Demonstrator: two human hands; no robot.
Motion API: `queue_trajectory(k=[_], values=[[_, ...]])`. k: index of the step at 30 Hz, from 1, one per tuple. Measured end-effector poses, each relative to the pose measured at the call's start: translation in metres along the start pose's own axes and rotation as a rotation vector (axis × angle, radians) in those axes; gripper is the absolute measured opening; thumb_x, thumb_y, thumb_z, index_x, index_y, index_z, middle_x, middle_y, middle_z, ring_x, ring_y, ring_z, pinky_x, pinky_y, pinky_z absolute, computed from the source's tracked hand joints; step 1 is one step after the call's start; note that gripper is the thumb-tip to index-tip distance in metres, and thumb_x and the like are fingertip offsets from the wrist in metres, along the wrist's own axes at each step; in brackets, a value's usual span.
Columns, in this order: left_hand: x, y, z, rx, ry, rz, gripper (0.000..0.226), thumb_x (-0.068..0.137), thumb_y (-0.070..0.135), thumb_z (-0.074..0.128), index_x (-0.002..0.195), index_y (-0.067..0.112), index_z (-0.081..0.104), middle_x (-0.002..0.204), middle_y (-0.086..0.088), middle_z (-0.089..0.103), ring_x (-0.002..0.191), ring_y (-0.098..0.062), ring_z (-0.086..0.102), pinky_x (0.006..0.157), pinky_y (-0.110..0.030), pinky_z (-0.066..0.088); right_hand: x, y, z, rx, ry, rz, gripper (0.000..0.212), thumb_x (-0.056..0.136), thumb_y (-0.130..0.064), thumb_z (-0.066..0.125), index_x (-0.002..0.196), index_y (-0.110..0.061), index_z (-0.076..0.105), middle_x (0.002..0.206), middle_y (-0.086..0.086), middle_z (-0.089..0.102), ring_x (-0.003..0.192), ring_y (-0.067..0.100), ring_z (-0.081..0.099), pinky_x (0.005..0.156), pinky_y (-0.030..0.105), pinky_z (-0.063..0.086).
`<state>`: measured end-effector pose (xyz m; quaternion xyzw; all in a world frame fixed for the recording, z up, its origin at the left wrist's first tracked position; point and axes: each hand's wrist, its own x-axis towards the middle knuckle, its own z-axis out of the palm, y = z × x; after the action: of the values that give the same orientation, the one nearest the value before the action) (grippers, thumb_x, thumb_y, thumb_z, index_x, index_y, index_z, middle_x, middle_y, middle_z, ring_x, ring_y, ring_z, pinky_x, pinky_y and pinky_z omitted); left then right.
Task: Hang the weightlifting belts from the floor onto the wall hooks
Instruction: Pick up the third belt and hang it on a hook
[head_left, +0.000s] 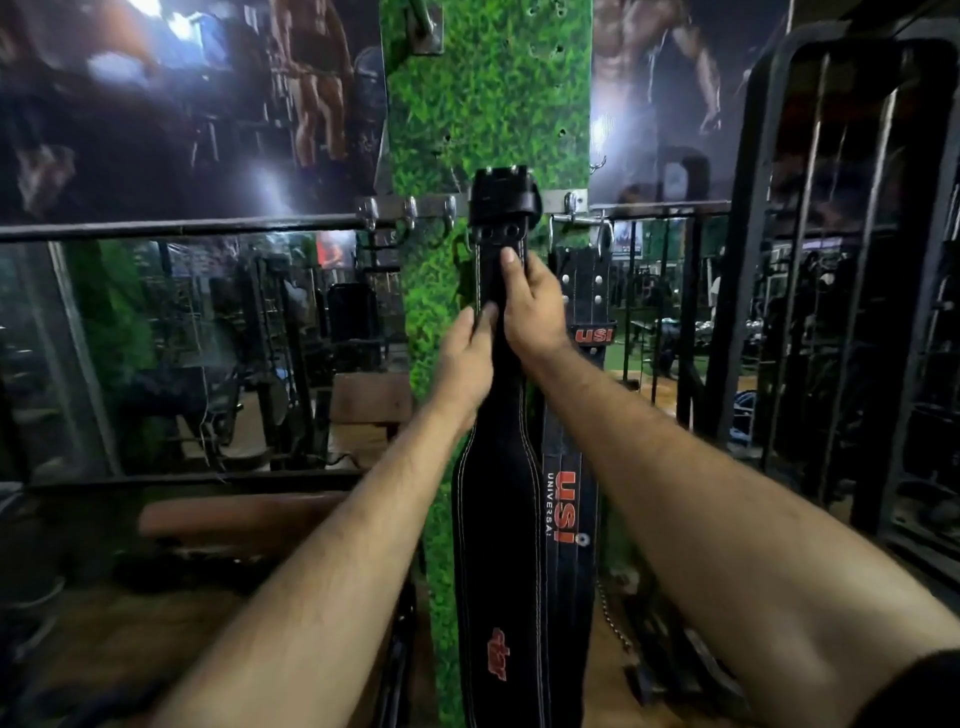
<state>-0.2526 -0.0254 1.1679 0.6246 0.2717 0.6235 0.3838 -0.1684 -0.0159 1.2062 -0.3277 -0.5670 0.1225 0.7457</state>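
Head view: both hands are on a black weightlifting belt (498, 519) that hangs down the green turf-covered pillar (488, 104), its buckle end (503, 200) up at the metal hook rail (410, 208). The left hand (467, 358) pinches the strap's left edge just below the right hand (530, 301), whose fingers curl round the strap with the thumb pressed on its front. A second belt marked USI (569, 499) hangs just beside it on the right, from a neighbouring hook (571, 201).

The step in hand looks like seating the buckle over its hook, which the buckle itself hides, so I cannot tell whether it has caught. To do it well, keep the strap taut and vertical, ease the weight down slowly and feel for the hook taking the load before loosening either grip. Let go one hand at a time; a half-caught buckle could slip and drop the belt. Several hooks to the left (408, 210) stand free for further belts.
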Motion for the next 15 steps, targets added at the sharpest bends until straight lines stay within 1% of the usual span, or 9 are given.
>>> queue_trajectory(k=[2,3,5,7,9,11,12,13,15], values=[[-0.015,-0.019,0.003,0.027,-0.018,0.031,0.025,0.106,0.023,0.047,0.121,0.013,0.063,0.102,0.011,0.069,0.09,0.005,0.064,0.079,-0.01,0.048,0.016,-0.01,-0.005,0.036,0.05,-0.025,0.021,0.103,-0.029,0.051,0.088,-0.02,0.063,0.081,0.0,0.066,0.075,0.013,0.059,0.07,0.031,0.05],[-0.02,-0.03,0.001,0.047,-0.023,0.037,0.022,0.105,0.024,0.048,0.116,0.015,0.065,0.097,0.013,0.069,0.088,0.002,0.064,0.076,-0.01,0.047,0.024,-0.015,-0.008,0.05,0.063,-0.037,0.023,0.101,-0.033,0.052,0.085,-0.021,0.062,0.08,0.001,0.065,0.076,0.015,0.059,0.07,0.035,0.05],[-0.032,-0.048,-0.011,0.156,-0.07,0.02,0.02,0.103,0.034,0.05,0.099,0.023,0.066,0.087,0.012,0.069,0.079,-0.002,0.063,0.074,-0.021,0.048,0.036,-0.021,-0.009,0.081,0.08,-0.04,0.028,0.094,-0.044,0.055,0.082,-0.021,0.064,0.081,0.005,0.066,0.078,0.02,0.06,0.073,0.044,0.053],[-0.045,-0.072,-0.02,0.246,-0.098,-0.004,0.033,0.097,0.051,0.052,0.089,0.022,0.065,0.085,0.002,0.072,0.076,-0.011,0.067,0.073,-0.034,0.052,0.042,-0.02,-0.009,0.081,0.085,-0.035,0.033,0.091,-0.049,0.056,0.081,-0.019,0.065,0.082,0.005,0.068,0.08,0.021,0.061,0.076,0.049,0.056],[-0.055,-0.104,-0.029,0.253,-0.114,-0.09,0.043,0.091,0.062,0.057,0.099,0.021,0.067,0.099,-0.007,0.075,0.09,-0.023,0.072,0.085,-0.042,0.057,0.04,-0.016,-0.011,0.063,0.082,-0.043,0.038,0.091,-0.051,0.056,0.08,-0.016,0.063,0.08,0.006,0.066,0.077,0.022,0.06,0.075,0.051,0.056],[-0.069,-0.123,-0.037,0.322,-0.188,-0.197,0.06,0.087,0.064,0.062,0.121,0.014,0.065,0.12,-0.011,0.071,0.105,-0.022,0.068,0.095,-0.046,0.056,0.035,-0.009,-0.015,0.069,0.094,-0.045,0.037,0.092,-0.049,0.056,0.079,-0.016,0.062,0.078,0.003,0.064,0.076,0.017,0.058,0.072,0.047,0.053],[-0.075,-0.122,-0.039,0.303,-0.212,-0.28,0.072,0.083,0.065,0.066,0.13,0.011,0.06,0.131,-0.01,0.067,0.111,-0.02,0.066,0.094,-0.042,0.056,0.033,-0.009,-0.017,0.076,0.101,-0.047,0.034,0.093,-0.047,0.055,0.078,-0.017,0.062,0.078,0.001,0.064,0.077,0.014,0.057,0.072,0.042,0.051],[-0.078,-0.118,-0.04,0.264,-0.231,-0.331,0.074,0.084,0.061,0.067,0.135,0.009,0.056,0.138,-0.007,0.062,0.116,-0.018,0.063,0.094,-0.036,0.055,0.032,-0.011,-0.018,0.085,0.102,-0.046,0.032,0.092,-0.047,0.055,0.078,-0.019,0.062,0.078,-0.001,0.064,0.077,0.012,0.056,0.073,0.039,0.049],[-0.07,-0.091,-0.032,0.168,-0.178,-0.322,0.057,0.094,0.047,0.061,0.138,0.01,0.054,0.139,0.001,0.058,0.125,-0.015,0.056,0.101,-0.03,0.046,0.032,-0.01,-0.019,0.085,0.096,-0.019,0.035,0.089,-0.052,0.055,0.078,-0.02,0.062,0.077,-0.001,0.064,0.076,0.013,0.056,0.072,0.037,0.048]])
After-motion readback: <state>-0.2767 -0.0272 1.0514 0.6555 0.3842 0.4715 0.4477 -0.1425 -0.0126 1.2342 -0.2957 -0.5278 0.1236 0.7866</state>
